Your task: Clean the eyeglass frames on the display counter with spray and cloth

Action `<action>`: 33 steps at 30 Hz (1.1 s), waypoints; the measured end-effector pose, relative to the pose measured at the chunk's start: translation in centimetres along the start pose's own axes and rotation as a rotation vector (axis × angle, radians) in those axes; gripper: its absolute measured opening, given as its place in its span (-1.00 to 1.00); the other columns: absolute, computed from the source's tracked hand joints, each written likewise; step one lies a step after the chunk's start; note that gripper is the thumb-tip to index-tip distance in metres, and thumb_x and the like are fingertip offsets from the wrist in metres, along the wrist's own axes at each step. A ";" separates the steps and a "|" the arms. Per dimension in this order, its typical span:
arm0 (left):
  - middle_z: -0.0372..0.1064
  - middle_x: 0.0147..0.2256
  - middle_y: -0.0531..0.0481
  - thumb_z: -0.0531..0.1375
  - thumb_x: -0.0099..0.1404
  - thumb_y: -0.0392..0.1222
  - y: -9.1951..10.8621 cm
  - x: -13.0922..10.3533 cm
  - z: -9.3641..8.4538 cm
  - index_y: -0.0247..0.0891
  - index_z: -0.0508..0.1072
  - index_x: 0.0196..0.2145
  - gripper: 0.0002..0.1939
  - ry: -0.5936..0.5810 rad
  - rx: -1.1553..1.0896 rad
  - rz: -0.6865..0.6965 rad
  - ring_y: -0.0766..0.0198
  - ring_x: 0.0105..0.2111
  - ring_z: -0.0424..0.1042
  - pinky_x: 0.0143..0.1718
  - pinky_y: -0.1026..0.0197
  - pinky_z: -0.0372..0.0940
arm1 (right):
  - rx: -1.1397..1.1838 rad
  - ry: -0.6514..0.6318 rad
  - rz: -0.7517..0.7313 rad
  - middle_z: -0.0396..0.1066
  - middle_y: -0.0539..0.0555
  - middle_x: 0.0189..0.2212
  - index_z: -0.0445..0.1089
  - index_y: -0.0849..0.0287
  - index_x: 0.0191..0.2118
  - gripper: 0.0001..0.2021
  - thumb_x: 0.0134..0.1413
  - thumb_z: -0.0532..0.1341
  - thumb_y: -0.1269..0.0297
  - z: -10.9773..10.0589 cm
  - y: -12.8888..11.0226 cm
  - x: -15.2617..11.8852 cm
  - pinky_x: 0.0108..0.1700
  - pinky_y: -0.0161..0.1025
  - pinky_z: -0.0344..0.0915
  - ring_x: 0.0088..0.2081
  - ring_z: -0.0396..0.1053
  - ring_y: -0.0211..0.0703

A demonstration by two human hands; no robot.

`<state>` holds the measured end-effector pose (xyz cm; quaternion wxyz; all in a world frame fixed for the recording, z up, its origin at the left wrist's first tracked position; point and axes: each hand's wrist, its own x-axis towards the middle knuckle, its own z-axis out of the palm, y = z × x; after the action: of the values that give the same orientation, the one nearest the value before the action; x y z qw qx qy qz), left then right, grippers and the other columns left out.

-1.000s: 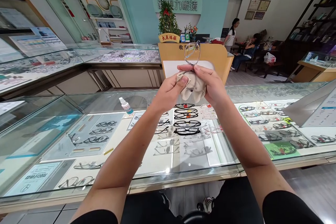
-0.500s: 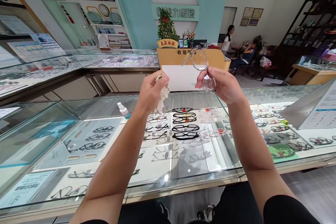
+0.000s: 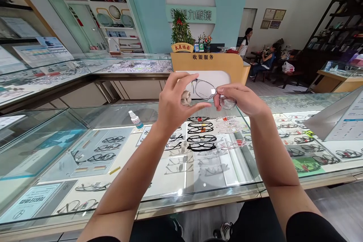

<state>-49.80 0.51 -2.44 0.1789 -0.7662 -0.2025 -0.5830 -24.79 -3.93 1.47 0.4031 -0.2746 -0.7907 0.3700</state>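
Observation:
A pair of thin-rimmed eyeglasses [image 3: 204,89] is held up over the glass counter, pinched near the bridge by my right hand [image 3: 247,99]. One lens shows on each side of the right fingertips. My left hand [image 3: 173,101] has its thumb and index finger spread apart around the left end of the frame; whether the index fingertip touches it, I cannot tell. A crumpled beige cloth [image 3: 185,97] stays tucked in the left palm, held by the other fingers. Below the hands, several dark-framed glasses [image 3: 201,138] are lined up in a column.
The glass display counter [image 3: 159,196] runs across in front of me, with rows of frames. A white spray bottle [image 3: 136,120] stands left of my left hand. A white sign stand [image 3: 340,119] is at right. Beyond are a cashier desk [image 3: 238,64] and two people [image 3: 244,47].
My left hand has moved right and opened its thumb and index finger beside the eyeglasses, keeping the cloth. My right hand has lowered the eyeglasses slightly and turned them more level.

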 end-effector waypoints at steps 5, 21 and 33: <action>0.58 0.09 -0.17 0.34 0.32 0.54 0.1 -0.1 -0.1 -0.05 0.54 0.24 -0.22 -0.019 0.039 -0.011 -0.05 0.10 0.60 0.08 -0.10 0.56 | -0.048 0.043 -0.006 0.57 0.02 -0.49 0.60 0.08 -0.47 -0.56 0.45 0.13 0.25 0.5 -0.8 -0.3 -0.17 -0.19 0.31 -0.38 0.31 -0.19; 0.54 0.14 -0.17 0.54 0.23 0.21 1.7 0.4 -0.5 -0.05 0.54 0.19 -0.33 -0.040 -0.091 -0.156 -0.07 0.08 0.59 -0.02 -0.08 0.56 | -0.369 0.330 -0.033 0.45 -0.01 -0.52 0.53 0.09 -0.46 -0.60 0.46 0.17 0.20 2.5 -2.2 -1.3 -0.28 -0.15 0.26 -0.40 0.33 -0.18; 0.57 0.11 -0.11 0.55 0.28 0.08 1.7 1.5 -2.6 -0.04 0.54 0.18 -0.42 0.173 -0.090 -0.239 -0.04 0.08 0.60 0.04 -0.09 0.56 | -0.757 0.644 -0.415 0.51 0.22 0.23 0.42 -0.08 0.30 -0.45 0.34 0.40 -0.16 2.8 -2.2 -1.4 0.31 0.25 0.40 0.27 0.45 0.27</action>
<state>-50.70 -2.10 -0.43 0.0902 -0.6909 -0.2498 -0.6724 -26.69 -7.25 1.52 0.5627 -0.3381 -0.7429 -0.1312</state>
